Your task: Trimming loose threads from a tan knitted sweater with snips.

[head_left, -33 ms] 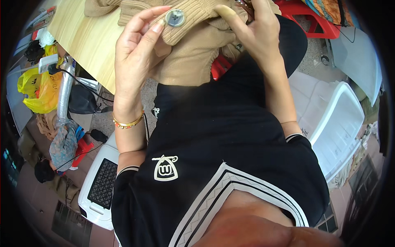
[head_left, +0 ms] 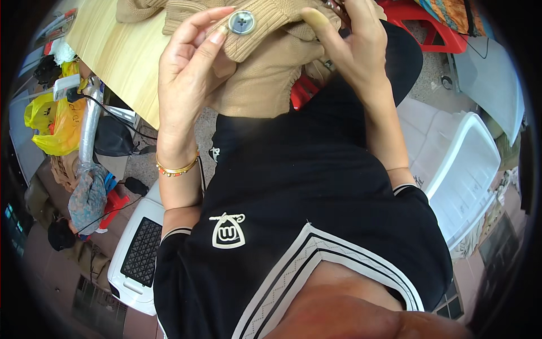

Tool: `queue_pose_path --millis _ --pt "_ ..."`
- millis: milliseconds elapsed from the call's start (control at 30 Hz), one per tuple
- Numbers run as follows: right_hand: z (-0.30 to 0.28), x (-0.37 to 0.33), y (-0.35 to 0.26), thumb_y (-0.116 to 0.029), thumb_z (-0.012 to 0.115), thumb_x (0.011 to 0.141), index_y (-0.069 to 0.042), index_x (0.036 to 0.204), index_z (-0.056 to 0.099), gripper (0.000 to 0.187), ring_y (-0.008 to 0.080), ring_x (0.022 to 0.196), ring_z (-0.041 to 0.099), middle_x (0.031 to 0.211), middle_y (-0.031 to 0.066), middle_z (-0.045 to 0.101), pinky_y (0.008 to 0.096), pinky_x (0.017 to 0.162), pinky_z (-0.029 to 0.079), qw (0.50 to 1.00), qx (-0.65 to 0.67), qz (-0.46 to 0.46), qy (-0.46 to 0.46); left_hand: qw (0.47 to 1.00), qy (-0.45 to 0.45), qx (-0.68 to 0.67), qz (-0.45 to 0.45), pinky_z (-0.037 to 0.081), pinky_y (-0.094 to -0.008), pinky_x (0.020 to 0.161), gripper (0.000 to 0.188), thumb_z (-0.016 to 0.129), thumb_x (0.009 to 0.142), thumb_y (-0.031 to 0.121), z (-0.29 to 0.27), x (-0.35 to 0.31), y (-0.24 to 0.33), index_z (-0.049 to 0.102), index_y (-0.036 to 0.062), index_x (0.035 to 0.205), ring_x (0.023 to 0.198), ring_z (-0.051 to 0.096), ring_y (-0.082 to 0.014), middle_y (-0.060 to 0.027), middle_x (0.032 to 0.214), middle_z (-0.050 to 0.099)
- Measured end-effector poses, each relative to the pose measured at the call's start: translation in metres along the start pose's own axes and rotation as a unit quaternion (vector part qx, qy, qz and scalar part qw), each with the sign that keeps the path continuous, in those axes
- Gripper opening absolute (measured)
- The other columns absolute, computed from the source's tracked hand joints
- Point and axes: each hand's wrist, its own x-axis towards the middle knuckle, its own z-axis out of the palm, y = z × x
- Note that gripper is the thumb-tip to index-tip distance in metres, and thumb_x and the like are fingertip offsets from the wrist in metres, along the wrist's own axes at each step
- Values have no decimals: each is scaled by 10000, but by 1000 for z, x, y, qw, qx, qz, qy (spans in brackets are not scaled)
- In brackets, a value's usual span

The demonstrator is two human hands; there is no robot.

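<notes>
My left hand (head_left: 186,73) pinches the ribbed band of a tan knitted garment (head_left: 259,85) between thumb and fingers. Beside the thumb tip, a round button (head_left: 242,22) with a dark blue centre, pale rim and several holes lies on the band. My right hand (head_left: 358,48) is at the garment's right side, its thumb stretched toward the band and bearing a yellowish patch or cover at the tip. A small shiny dark thing shows by its curled fingers, too cut off by the top edge to name. The garment drapes from the table across my lap.
A light wooden table (head_left: 121,56) is at the upper left. Red plastic stools (head_left: 449,31) stand upper right, with a clear plastic bin (head_left: 460,169) below them. At left are a yellow bag (head_left: 59,121), a black cable, and a white machine (head_left: 135,254) with a black grille.
The button and the garment band have shifted slightly right, and the button's face shows more squarely. My right hand has moved slightly too, so less of the shiny thing shows.
</notes>
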Motion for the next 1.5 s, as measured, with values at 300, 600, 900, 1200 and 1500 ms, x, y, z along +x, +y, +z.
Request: queue_pose_path --millis 300,600,900,1200,1500 --pt "8 -25 -12 -62 812 801 -68 1170 729 379 126 719 566 864 34 636 266 647 471 993 34 28 -114 998 23 4 60 388 -146 632 278 572 1020 44 11 3 -6 540 15 1294 777 518 5 -37 1089 683" --pt "1 -12 -19 -81 809 777 -59 1122 723 356 246 709 644 850 96 642 324 621 519 995 35 31 -84 998 29 -23 54 522 -199 770 364 617 967 -30 20 1 -1 509 -40 1315 966 638 -81 -112 1179 654" --pt "11 -27 0 -68 831 769 -95 1186 746 426 139 689 574 858 52 647 262 604 473 996 33 -20 -83 997 46 -6 65 562 -236 851 434 671 904 -98 25 3 -2 501 -54 1301 1035 672 -151 -152 1207 641" --pt "1 -12 -20 -75 815 773 -55 1126 722 365 235 701 637 847 93 636 318 608 510 995 32 30 -87 996 35 -21 76 553 -247 907 423 666 899 -116 24 3 -5 511 -64 1289 1057 667 -161 -157 1220 629" --pt "6 -15 -19 -41 799 799 -35 1157 718 367 223 723 652 877 100 658 308 621 515 995 44 33 -77 997 13 -7 78 532 -279 979 421 647 911 -116 25 2 -6 493 -55 1298 1124 637 -175 -139 1225 608"
